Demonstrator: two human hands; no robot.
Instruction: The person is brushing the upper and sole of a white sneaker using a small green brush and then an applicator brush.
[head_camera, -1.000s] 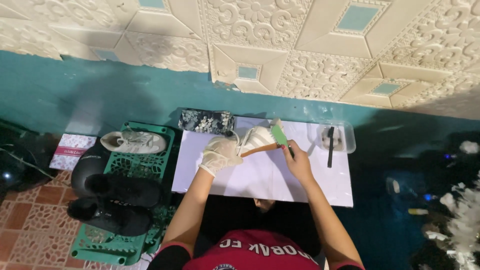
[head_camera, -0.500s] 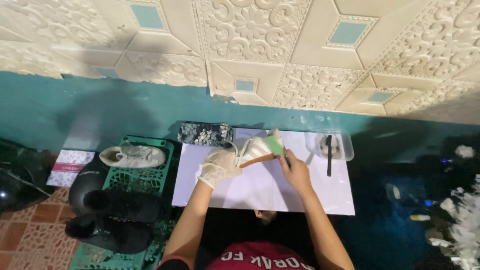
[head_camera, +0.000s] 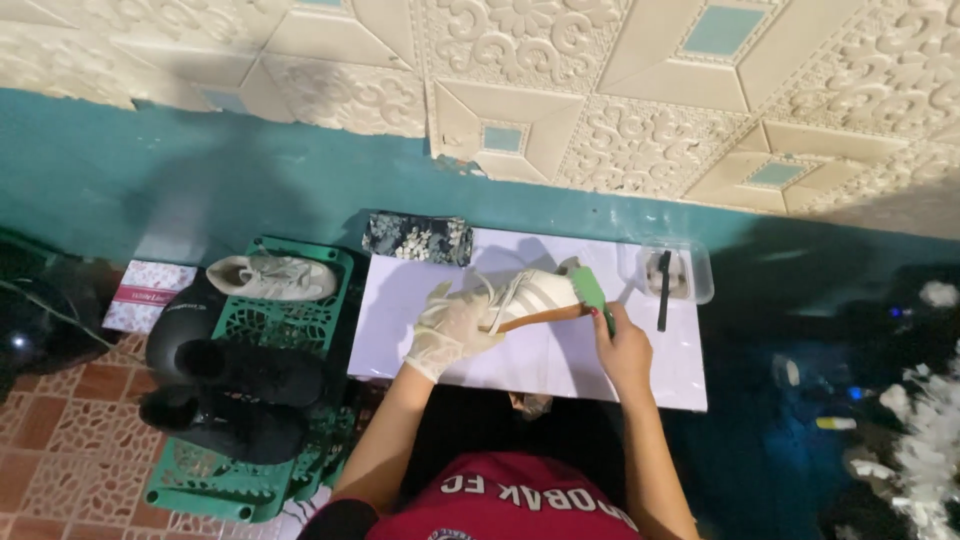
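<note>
My left hand (head_camera: 447, 332), in a pale glove, holds a white sneaker (head_camera: 530, 292) with dark stripes on its side above the white table (head_camera: 420, 300). My right hand (head_camera: 622, 345) grips a green-handled brush (head_camera: 590, 291) that rests against the sneaker's heel end. The shoe's brown sole edge faces me. Both forearms reach up from the bottom of the head view.
A clear plastic tub (head_camera: 688, 272) with a black brush (head_camera: 663, 289) across it sits at the table's far right. A floral pouch (head_camera: 417, 238) lies at the back left. A green crate (head_camera: 280, 320) beside the table carries a white sneaker (head_camera: 270, 278) and black shoes (head_camera: 225, 395).
The view has shifted a little, so the table sits lower in frame. Both hands stay on the sneaker and brush, with the brush moved slightly along the heel.
</note>
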